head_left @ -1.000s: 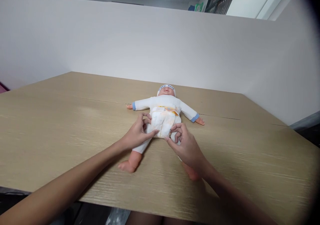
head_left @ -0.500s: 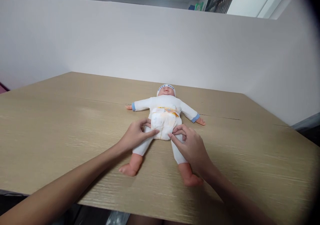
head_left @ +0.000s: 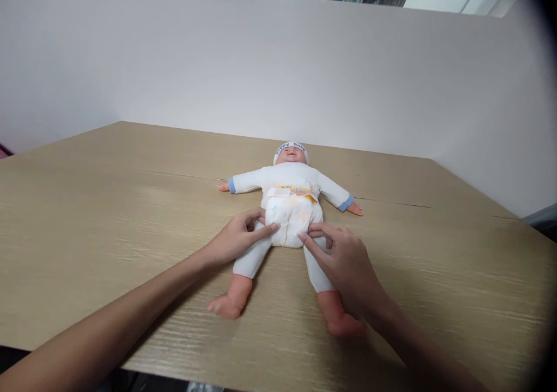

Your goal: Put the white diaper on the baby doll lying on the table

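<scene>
A baby doll [head_left: 290, 174] in a white suit with blue cuffs lies on its back, feet towards me, arms spread. Around its hips sits a white diaper [head_left: 287, 221] with an orange printed band at the waist. My left hand [head_left: 243, 232] pinches the diaper's edge at the leg on the left, thumb on the front, fingers partly hidden behind. At the other leg, my right hand [head_left: 342, 253] has thumb and fingers closed on the opposite edge of the diaper.
The doll rests on a wide wood-grain table [head_left: 152, 218] with thin seams across it. A pale partition wall [head_left: 261, 67] rises behind the far edge. A dark object [head_left: 543, 221] shows beyond the table at the right.
Both hands keep their places at the diaper's leg edges, with only slight finger movement. The camera view has tilted down a little.
</scene>
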`<state>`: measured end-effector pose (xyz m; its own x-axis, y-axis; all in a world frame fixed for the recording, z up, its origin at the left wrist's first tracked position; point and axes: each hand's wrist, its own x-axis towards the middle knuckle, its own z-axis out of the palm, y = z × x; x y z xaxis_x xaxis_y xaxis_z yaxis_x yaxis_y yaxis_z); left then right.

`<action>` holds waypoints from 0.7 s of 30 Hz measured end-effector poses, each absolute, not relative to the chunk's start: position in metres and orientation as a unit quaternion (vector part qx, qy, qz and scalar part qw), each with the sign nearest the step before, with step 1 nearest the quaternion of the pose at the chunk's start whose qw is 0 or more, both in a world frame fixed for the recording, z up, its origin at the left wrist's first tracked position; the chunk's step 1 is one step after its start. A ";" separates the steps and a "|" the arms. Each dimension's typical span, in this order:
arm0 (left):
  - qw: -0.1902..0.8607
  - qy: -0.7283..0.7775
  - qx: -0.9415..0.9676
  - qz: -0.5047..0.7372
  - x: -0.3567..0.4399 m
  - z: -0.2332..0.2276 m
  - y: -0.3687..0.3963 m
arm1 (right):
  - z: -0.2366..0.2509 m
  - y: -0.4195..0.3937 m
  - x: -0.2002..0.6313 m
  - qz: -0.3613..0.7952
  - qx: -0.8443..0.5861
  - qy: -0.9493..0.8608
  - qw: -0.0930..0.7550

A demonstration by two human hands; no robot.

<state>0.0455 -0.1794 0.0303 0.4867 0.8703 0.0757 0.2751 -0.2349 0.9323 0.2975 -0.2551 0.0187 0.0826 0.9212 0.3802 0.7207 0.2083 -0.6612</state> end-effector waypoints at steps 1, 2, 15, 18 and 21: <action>0.479 0.395 0.719 0.313 0.045 0.030 -0.179 | 0.019 -0.255 0.297 0.122 -0.617 -0.667 0.399; 0.481 0.393 0.719 0.311 0.045 0.030 -0.179 | 0.018 -0.254 0.297 0.123 -0.614 -0.669 0.399; 0.539 0.400 0.681 0.292 0.044 0.030 -0.175 | 0.022 -0.254 0.295 0.136 -0.604 -0.677 0.398; 0.529 0.403 0.686 0.295 0.044 0.030 -0.175 | 0.021 -0.254 0.292 0.112 -0.584 -0.702 0.392; 0.525 0.399 0.688 0.304 0.045 0.030 -0.175 | 0.019 -0.253 0.291 0.115 -0.560 -0.714 0.404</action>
<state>0.0452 -0.1755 0.0301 0.4968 0.8679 -0.0009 0.2301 -0.1307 0.9643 0.2907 -0.2525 0.0191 -0.0464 0.8928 0.4480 0.7063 0.3465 -0.6174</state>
